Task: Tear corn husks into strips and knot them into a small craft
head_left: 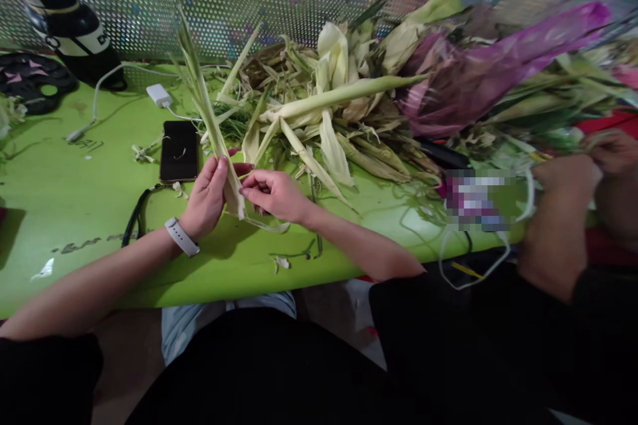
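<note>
A long pale-green corn husk point(209, 119) stands nearly upright over the green table, its narrow leafy tips pointing up. My left hand point(208, 196) is closed around its lower part, with the thumb laid along the front. From the right, my right hand point(274, 195) pinches at the edge of the same husk near its wide bottom end. A thin pale strip point(269, 226) dangles below the fingers. Just behind both hands lies a large heap of corn husks point(343, 96), some fresh and pale, others dry and brown.
On the green table point(114, 179) lie a black phone point(179, 153), a white charger point(158, 95) with its cable, and husk scraps point(282, 263). A black bottle point(74, 26) stands back left. A purple plastic bag point(463, 80) rests on the heap. At right is another person's forearm point(561, 232).
</note>
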`<move>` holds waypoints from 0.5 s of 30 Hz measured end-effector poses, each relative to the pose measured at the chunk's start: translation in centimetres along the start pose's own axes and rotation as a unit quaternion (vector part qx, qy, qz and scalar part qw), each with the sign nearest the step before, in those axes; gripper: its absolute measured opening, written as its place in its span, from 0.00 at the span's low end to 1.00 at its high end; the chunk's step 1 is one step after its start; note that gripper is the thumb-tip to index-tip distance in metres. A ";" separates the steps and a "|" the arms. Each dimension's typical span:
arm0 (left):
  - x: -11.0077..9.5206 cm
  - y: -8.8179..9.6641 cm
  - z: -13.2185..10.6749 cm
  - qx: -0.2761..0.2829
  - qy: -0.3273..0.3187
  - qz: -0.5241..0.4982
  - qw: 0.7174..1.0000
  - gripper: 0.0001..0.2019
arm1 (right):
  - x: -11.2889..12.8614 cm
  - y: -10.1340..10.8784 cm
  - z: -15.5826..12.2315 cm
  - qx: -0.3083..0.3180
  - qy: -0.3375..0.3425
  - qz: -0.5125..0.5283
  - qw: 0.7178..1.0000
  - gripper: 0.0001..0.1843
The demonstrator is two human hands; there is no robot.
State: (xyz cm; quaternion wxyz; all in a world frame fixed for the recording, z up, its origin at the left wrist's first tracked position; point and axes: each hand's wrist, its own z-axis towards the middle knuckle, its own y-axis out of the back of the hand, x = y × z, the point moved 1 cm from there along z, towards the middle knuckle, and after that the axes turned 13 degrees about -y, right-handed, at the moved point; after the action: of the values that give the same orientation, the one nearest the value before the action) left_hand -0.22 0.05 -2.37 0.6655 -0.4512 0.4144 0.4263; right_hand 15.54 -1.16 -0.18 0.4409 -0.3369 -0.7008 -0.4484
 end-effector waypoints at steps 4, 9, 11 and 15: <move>0.1 0.3 0.1 0.006 -0.014 0.033 0.999 0.23 | 0.3 0.2 0.1 0.015 -0.014 0.036 0.999 0.06; 0.1 0.2 0.1 -0.008 -0.018 0.019 1.000 0.23 | 0.6 0.2 0.4 0.114 -0.088 0.128 0.981 0.04; -0.1 0.0 -0.1 -0.007 -0.004 -0.010 1.000 0.24 | 0.2 0.0 0.7 0.131 -0.085 0.152 0.976 0.05; -0.5 -0.8 -0.5 -0.005 0.039 -0.082 0.996 0.27 | -0.5 -0.5 1.0 0.110 -0.044 0.115 0.986 0.05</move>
State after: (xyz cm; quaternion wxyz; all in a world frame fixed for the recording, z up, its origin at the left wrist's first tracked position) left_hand 0.28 -0.70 -1.79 0.6791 -0.5037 0.3996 0.3542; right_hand 14.99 -0.42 -1.02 0.4931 -0.3838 -0.7211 -0.2994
